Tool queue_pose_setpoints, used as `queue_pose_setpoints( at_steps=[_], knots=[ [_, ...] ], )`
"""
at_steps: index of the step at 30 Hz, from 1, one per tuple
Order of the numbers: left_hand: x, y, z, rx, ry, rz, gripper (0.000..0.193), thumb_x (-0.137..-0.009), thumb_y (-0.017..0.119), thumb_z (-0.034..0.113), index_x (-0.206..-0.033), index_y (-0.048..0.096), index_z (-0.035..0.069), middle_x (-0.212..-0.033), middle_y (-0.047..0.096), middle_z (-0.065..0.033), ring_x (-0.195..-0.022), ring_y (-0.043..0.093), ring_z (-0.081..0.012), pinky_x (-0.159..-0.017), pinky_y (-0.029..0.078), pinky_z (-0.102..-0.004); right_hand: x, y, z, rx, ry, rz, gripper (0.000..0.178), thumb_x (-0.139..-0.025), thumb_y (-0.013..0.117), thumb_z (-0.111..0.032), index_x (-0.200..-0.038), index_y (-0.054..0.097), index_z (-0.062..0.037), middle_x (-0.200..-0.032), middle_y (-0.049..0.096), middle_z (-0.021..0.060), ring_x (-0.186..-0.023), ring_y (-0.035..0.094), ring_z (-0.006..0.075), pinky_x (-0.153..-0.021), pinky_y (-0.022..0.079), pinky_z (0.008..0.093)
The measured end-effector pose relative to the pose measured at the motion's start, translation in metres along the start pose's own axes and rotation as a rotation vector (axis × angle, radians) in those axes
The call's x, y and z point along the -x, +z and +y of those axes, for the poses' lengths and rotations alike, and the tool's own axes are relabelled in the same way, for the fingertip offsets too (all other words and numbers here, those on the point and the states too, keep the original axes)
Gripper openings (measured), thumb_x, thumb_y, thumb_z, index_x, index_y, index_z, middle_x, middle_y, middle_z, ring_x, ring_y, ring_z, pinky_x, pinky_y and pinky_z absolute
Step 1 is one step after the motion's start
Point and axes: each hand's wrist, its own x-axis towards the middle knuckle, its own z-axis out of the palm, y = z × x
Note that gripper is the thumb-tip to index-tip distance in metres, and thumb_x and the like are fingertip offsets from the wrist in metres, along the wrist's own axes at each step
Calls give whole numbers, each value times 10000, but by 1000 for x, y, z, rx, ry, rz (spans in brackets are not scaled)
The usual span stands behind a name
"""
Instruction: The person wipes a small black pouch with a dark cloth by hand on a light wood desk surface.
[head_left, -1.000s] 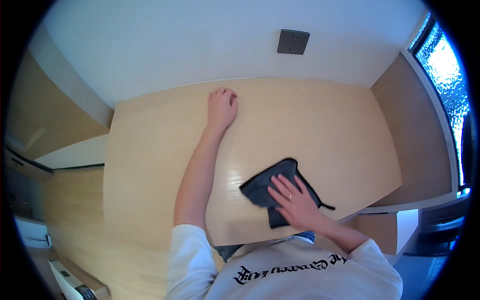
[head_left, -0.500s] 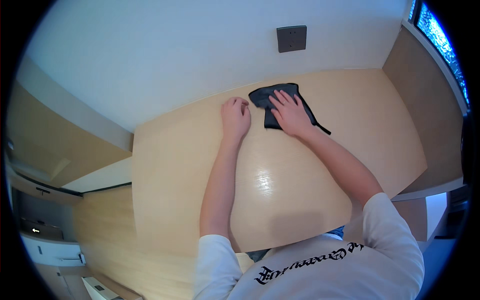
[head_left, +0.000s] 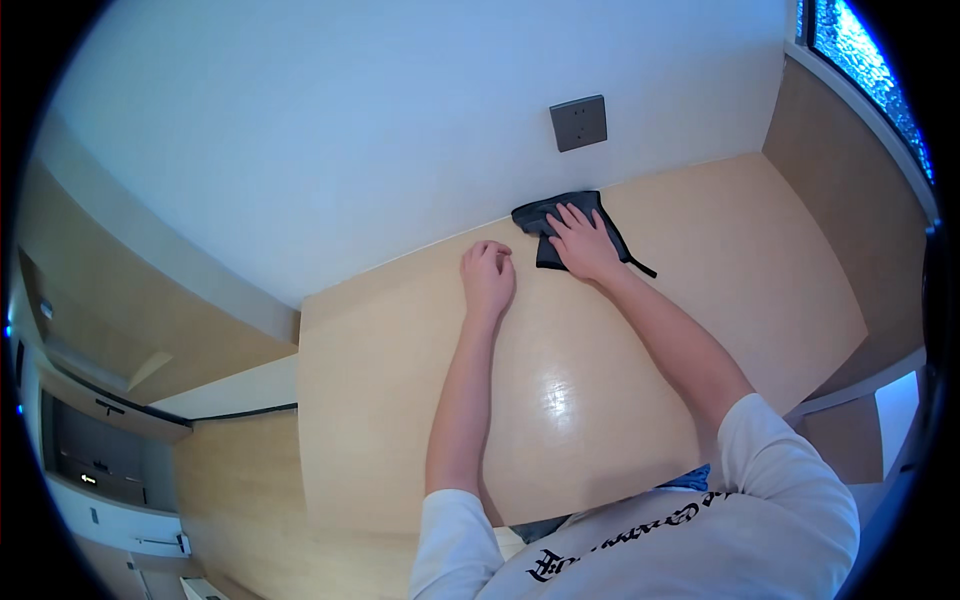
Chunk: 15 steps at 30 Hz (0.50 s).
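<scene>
A dark grey cloth (head_left: 549, 251) with black edging lies on the light wood table, against the wall at the back. A thin black strip (head_left: 638, 265) trails from its right side. My right hand (head_left: 585, 240) rests flat on the cloth with the fingers spread. Part of the cloth is hidden under that hand. To the left of the cloth, my left hand (head_left: 488, 278) sits on the bare tabletop with its fingers curled in. I see nothing held in it, and it does not touch the cloth.
The wooden table (head_left: 390, 380) meets a white wall (head_left: 400, 130) holding a dark socket plate (head_left: 579, 123). A wooden side panel (head_left: 825, 160) bounds the right, below a bright window (head_left: 868, 75). Wooden floor (head_left: 235, 480) and cabinets lie to the left.
My view has tilted, so the table and wall sit lower in it. The cloth, under my right hand, appears slightly closer to the wall. My left hand remains beside it, curled.
</scene>
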Motion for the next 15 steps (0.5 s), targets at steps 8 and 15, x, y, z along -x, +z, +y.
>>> queue_pose_setpoints(
  at_steps=[8,15],
  knots=[
    [-47,18,-38,7,-80,-75,81,-804,619,66,-867,668,56,-971,648,-136,-953,604,-344,-832,487,-437,2,-22,-1,-11,-74,-185,518,-1018,408,-353,-1480,396,-119,-1567,311,130,-1466,245,280,-1181,173,530],
    [-113,63,-77,39,-116,-145,85,-809,610,67,-870,668,55,-964,649,-138,-987,588,-354,-866,471,-451,3,-47,12,-45,-137,-263,509,-1007,458,-288,-1463,399,-68,-1560,317,134,-1464,249,284,-1176,177,526]
  ],
)
